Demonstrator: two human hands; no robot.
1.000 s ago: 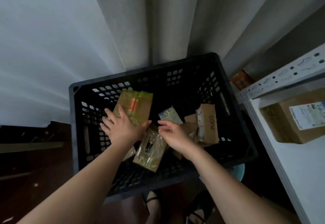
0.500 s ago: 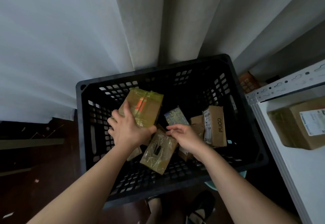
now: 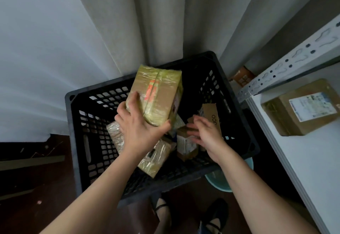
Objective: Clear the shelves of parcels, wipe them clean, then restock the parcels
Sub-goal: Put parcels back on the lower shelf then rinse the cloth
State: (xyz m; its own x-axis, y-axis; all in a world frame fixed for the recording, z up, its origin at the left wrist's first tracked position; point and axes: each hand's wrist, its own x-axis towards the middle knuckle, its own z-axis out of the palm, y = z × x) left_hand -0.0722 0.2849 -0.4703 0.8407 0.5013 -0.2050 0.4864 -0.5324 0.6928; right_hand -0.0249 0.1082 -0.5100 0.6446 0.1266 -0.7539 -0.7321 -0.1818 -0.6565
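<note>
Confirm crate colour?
Black, with perforated walls: the plastic crate, best seen in the head view.

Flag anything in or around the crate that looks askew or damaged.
Nothing looks damaged. The parcels in the black crate lie jumbled at angles, and the PUCO box leans on end. The left hand holds the tape-wrapped parcel tilted above them.

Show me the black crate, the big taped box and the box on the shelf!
Crate (image 3: 73,132): head view, on its left wall.
Taped box (image 3: 161,94): head view, on its top face.
Shelf box (image 3: 294,121): head view, on its brown top below the label.
</note>
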